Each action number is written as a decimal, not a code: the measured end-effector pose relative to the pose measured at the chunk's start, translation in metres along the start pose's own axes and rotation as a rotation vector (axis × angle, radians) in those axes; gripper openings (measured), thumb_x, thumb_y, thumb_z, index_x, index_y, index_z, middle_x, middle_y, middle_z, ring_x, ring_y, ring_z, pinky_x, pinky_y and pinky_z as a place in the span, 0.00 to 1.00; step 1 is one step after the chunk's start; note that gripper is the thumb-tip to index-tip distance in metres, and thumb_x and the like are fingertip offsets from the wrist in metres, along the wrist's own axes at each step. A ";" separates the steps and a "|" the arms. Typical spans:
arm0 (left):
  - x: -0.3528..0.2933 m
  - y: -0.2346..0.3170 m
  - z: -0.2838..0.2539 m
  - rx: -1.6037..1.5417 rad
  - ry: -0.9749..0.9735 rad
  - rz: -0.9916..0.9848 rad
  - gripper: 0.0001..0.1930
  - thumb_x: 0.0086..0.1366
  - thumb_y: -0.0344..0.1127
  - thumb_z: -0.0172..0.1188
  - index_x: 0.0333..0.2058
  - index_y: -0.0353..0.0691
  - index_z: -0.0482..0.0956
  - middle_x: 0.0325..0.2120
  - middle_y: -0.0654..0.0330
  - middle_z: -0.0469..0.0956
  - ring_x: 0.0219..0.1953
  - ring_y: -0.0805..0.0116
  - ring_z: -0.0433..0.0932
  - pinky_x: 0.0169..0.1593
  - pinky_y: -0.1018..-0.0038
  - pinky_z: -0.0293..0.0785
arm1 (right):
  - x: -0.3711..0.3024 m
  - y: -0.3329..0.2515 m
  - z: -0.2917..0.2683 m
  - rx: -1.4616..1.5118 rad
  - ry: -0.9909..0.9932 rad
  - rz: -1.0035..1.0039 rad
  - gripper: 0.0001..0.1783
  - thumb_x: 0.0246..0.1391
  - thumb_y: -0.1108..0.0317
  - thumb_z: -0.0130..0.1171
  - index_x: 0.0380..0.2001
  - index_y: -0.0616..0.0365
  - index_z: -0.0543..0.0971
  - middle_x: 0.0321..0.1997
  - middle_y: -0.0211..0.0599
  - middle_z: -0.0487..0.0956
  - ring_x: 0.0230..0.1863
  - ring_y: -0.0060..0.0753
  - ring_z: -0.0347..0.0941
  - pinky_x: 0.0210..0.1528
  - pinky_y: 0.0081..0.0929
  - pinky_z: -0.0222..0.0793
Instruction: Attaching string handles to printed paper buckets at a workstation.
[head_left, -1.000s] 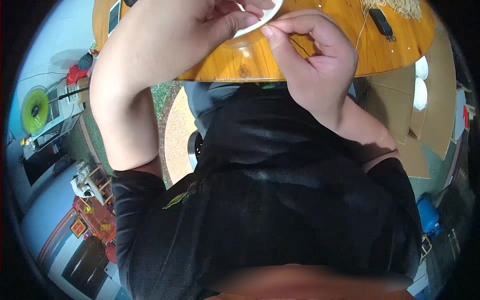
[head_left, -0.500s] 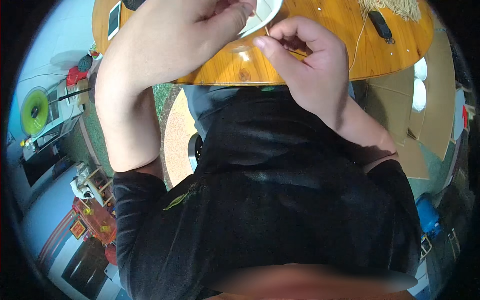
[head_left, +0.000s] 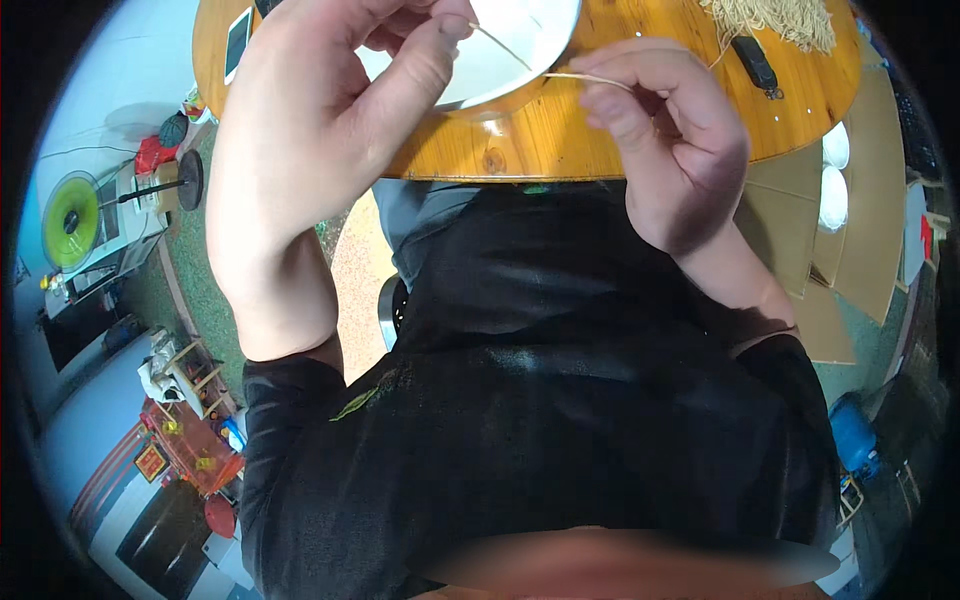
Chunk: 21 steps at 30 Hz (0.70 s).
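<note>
A thin cream-coloured cord runs between my two hands, with a bend near its middle. My left hand is closed, its thumb and fingertips pinching one end of the cord. My right hand has its fingers curled, and the cord passes between its thumb and index finger. Behind and below the cord stands a white bowl, partly hidden by my left hand. At the far right of the table lies a loose heap of similar cream cord.
The round wooden table ends just in front of my body. A black key fob lies near the heap, and a white-edged phone rests at the far left. Flattened cardboard with white round things is beyond the right edge.
My hands have moved apart, the right one going right and the left one left. A longer stretch of cord now shows between them, and more of the bowl is visible.
</note>
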<state>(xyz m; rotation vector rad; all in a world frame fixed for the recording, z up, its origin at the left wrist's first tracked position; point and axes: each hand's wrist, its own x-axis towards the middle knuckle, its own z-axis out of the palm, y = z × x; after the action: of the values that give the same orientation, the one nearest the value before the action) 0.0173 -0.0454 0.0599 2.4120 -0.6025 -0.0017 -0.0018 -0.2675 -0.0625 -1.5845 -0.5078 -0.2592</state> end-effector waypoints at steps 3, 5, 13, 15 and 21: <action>-0.002 0.028 0.006 0.000 0.051 -0.044 0.01 0.64 0.24 0.60 0.34 0.32 0.79 0.28 0.59 0.80 0.31 0.72 0.78 0.39 0.74 0.74 | 0.011 0.002 0.000 -0.032 -0.016 -0.115 0.06 0.65 0.78 0.62 0.44 0.67 0.80 0.44 0.36 0.81 0.41 0.19 0.77 0.46 0.17 0.73; -0.006 0.034 0.014 -0.062 0.145 -0.253 0.01 0.64 0.23 0.60 0.33 0.32 0.80 0.27 0.59 0.80 0.31 0.72 0.78 0.38 0.74 0.74 | 0.018 0.002 0.000 -0.101 -0.012 -0.199 0.07 0.64 0.78 0.62 0.45 0.66 0.81 0.42 0.35 0.82 0.38 0.18 0.76 0.44 0.15 0.72; -0.006 0.020 0.013 0.194 0.208 0.161 0.05 0.59 0.20 0.64 0.34 0.32 0.80 0.28 0.54 0.80 0.30 0.61 0.80 0.35 0.70 0.75 | 0.050 -0.025 -0.011 -0.054 -0.284 -0.012 0.04 0.60 0.79 0.65 0.38 0.66 0.82 0.37 0.40 0.84 0.40 0.23 0.80 0.41 0.20 0.75; -0.007 0.023 0.012 0.174 0.202 0.146 0.06 0.59 0.20 0.64 0.36 0.32 0.80 0.29 0.54 0.80 0.31 0.61 0.81 0.36 0.69 0.76 | 0.062 -0.033 -0.012 0.105 -0.373 0.183 0.05 0.61 0.78 0.64 0.40 0.67 0.82 0.38 0.38 0.84 0.40 0.23 0.80 0.43 0.20 0.75; 0.000 0.029 0.015 0.098 0.168 0.127 0.12 0.57 0.21 0.66 0.42 0.33 0.79 0.33 0.54 0.81 0.34 0.62 0.82 0.39 0.68 0.78 | 0.075 0.019 -0.005 0.710 -0.572 -0.288 0.07 0.64 0.77 0.61 0.42 0.69 0.81 0.41 0.36 0.85 0.42 0.22 0.80 0.47 0.20 0.75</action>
<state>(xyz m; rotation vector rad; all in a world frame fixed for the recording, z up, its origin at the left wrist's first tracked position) 0.0024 -0.0746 0.0651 2.4323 -0.6894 0.2871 0.0738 -0.2607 -0.0445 -0.8649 -1.1339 0.1653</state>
